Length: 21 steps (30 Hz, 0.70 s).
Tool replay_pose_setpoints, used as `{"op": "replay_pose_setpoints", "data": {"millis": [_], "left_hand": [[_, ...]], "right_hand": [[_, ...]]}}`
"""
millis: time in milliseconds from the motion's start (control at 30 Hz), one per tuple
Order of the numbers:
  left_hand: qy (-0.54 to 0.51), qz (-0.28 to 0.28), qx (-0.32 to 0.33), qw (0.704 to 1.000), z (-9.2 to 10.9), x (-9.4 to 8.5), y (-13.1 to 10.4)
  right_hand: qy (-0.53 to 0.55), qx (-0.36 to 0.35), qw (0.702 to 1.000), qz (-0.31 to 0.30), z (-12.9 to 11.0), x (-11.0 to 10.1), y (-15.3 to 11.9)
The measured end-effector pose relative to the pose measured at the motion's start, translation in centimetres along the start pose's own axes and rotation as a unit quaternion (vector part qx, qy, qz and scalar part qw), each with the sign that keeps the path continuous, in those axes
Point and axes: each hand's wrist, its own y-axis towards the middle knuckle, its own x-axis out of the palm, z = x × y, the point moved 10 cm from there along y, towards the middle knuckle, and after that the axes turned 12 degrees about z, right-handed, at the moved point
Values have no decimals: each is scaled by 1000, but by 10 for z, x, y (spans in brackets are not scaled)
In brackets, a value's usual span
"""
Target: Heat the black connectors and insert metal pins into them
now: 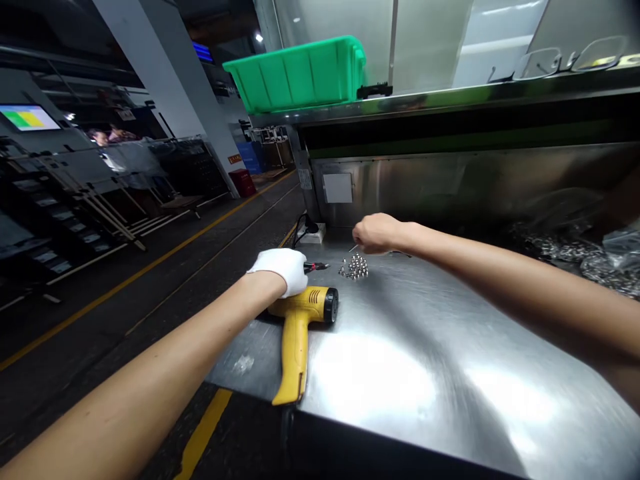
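A yellow plastic heat gun [294, 343] crowds the white-gloved left hand [286, 268] (gripping a black-and-red tool [314, 267]). Bare right hand [377, 233] curls, contents unclear.

White glare washes the tabletop [375, 373] beside a dim aisle [205, 270].

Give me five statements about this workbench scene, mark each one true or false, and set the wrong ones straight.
1. The left hand wears a white glove. True.
2. The right hand is gloved too. False: it is bare.
3. A cluster of small shiny metal parts lies on the metal table. True.
4. The yellow heat gun has its nozzle pointing to the left of the picture. False: it points to the right.
5. The green bin stands on the floor. False: it sits on the shelf above the table.
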Motion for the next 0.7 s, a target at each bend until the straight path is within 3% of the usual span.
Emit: {"op": "replay_pose_setpoints", "data": {"millis": [100, 200, 300, 400, 533, 700], "left_hand": [[-53, 32, 26, 998, 39, -10, -7], [-95, 61, 66, 991, 103, -11, -20], [-119, 81, 97, 985, 171, -2, -35], [-128, 82, 102, 983, 218, 15, -50], [-138, 79, 102, 982, 237, 32, -82], [-213, 142, 58, 965, 212, 36, -127]], "right_hand": [[28, 51, 998, 31, 43, 3, -53], [65, 105, 989, 76, 76, 22, -117], [108, 138, 978, 113, 91, 54, -175], [146, 141, 970, 133, 91, 82, -214], [187, 96, 966, 147, 83, 97, -224], [212, -6, 965, 154, 51, 100, -171]]}}
